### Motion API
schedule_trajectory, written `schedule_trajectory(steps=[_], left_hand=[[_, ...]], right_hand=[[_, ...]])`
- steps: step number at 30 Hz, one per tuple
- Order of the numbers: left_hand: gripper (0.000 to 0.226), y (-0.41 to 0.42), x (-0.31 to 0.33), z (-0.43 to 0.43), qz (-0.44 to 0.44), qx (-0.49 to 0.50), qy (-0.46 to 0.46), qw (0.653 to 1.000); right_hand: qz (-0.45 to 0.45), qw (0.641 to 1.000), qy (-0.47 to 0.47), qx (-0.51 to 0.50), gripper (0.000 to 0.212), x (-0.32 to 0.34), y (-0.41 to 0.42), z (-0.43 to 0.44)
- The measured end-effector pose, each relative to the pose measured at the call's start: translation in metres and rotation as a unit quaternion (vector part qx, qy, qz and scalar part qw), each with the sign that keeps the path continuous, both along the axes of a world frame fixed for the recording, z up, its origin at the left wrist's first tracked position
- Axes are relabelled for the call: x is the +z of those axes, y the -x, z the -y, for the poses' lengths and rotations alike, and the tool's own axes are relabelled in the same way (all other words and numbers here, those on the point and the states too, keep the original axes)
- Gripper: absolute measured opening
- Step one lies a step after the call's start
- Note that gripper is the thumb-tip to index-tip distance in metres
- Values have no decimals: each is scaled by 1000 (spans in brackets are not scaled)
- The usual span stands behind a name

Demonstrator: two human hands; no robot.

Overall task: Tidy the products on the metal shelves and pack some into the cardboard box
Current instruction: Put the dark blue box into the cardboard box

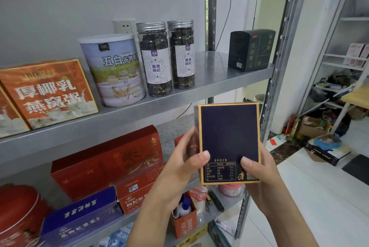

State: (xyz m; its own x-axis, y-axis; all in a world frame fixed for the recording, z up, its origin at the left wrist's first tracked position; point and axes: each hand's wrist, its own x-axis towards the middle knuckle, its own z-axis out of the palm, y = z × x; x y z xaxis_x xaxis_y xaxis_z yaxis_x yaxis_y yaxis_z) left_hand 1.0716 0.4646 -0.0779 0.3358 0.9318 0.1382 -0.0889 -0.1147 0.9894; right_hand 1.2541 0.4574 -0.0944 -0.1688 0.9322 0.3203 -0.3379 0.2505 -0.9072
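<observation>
I hold a flat navy box with a gold border (229, 137) upright in front of the metal shelf (209, 85), its printed back facing me. My left hand (185, 163) grips its left edge with the thumb on the face. My right hand (257, 183) grips its lower right corner, thumb on the face. On the upper shelf stand an orange gift box (48, 93), a white grain tin (115, 69), two dark-filled jars (155, 59) (182, 53) and a black box (249, 50).
The lower shelf carries red boxes (105, 161), a blue box (79, 212), a red round tin (20, 212) and a small orange carton with a bottle (184, 218). To the right are a white rack (343, 63) and floor clutter with open cardboard boxes (311, 127).
</observation>
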Motion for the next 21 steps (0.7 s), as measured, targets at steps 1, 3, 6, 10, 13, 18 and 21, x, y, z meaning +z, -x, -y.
schedule_trajectory(steps=[1,3,6,10,13,18,21], left_hand=[[85,-1,0,-1,-1,13,-11,1000],[80,-5,0,-1,4,50,-36,998],[76,-18,5,-1,21,79,-63,995],[99,-36,7,-5,27,155,-18,987],[105,-37,6,-11,2,188,-10,982],[87,-20,11,-23,59,150,-4,987],[75,-14,9,-26,81,97,24,992]], right_hand=[[7,1000,-11,-22,85,0,0,0],[46,995,-41,-84,100,-1,1,-1],[128,969,-79,-194,111,-4,11,-1],[204,936,-90,-271,118,-15,33,1],[224,932,-92,-270,122,-22,35,2],[144,972,-50,-181,97,-19,12,2],[149,985,26,-79,102,-13,-10,-5]])
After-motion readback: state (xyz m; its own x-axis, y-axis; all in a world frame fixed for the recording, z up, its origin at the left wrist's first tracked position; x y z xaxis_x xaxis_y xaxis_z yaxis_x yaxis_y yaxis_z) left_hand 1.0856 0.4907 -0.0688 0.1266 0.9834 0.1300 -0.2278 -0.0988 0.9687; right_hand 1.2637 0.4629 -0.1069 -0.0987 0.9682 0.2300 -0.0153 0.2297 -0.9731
